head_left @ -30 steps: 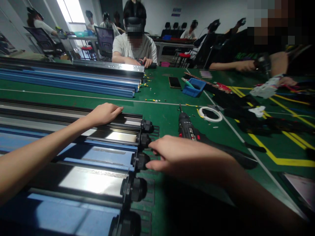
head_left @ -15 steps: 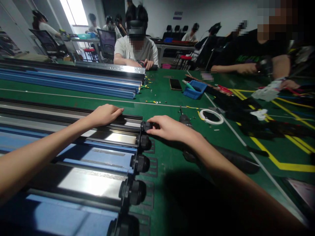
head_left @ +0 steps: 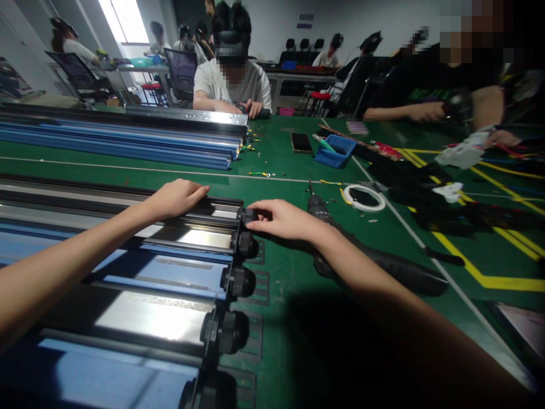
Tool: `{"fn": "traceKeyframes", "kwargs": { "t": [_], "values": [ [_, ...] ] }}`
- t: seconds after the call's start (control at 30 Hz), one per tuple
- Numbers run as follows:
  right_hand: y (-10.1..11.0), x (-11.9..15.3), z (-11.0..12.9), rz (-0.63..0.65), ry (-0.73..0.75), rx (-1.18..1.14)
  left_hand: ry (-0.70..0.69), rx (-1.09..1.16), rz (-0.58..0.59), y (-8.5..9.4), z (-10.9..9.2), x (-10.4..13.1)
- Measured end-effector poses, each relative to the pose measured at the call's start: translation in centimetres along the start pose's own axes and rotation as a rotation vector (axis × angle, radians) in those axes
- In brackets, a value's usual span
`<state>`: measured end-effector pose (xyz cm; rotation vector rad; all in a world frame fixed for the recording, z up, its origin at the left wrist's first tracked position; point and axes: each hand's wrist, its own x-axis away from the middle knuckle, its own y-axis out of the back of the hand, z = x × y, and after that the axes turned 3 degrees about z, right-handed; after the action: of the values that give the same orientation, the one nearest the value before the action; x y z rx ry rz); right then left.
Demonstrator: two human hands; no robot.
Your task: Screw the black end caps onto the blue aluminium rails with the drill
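Note:
Several long metal profiles (head_left: 162, 312), some with blue faces, lie side by side at the left, with black end plates along their right ends. Black round fittings stick out of these plates, such as this black fitting (head_left: 243, 282). My right hand (head_left: 279, 218) has its thumb and fingers round the farthest black fitting (head_left: 248, 216). My left hand (head_left: 176, 199) rests on the far profiles, its fingers together and pointing right; their undersides are hidden, so I cannot see whether they grip an edge.
A black power screwdriver (head_left: 321, 210) lies right of my right hand, partly under my forearm. Beyond are a white cable coil (head_left: 363, 197), a blue bin (head_left: 335, 152), a phone (head_left: 301, 143) and more blue profiles (head_left: 170, 142). Two people work across the green table (head_left: 272, 318).
The whole view has shifted slightly. My right hand stays at the farthest fitting, its fingers a little changed round it; my left hand keeps its place on the profiles.

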<state>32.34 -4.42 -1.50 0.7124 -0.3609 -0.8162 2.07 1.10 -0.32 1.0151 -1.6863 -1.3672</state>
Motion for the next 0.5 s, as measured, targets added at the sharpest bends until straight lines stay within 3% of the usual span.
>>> {"fn": "traceKeyframes", "kwargs": {
  "t": [0.23,0.4,0.5],
  "values": [
    [0.3,-0.1,-0.7,0.014,-0.1,-0.25,-0.306,0.008,-0.234,0.8,-1.8,0.8],
    [0.3,0.1,-0.8,0.004,-0.065,-0.28,-0.402,0.13,-0.087,1.8,-5.7,-0.6],
    [-0.1,0.1,-0.9,-0.026,-0.03,-0.263,-0.424,0.176,0.016,1.1,-8.1,-1.9]
  ]
}}
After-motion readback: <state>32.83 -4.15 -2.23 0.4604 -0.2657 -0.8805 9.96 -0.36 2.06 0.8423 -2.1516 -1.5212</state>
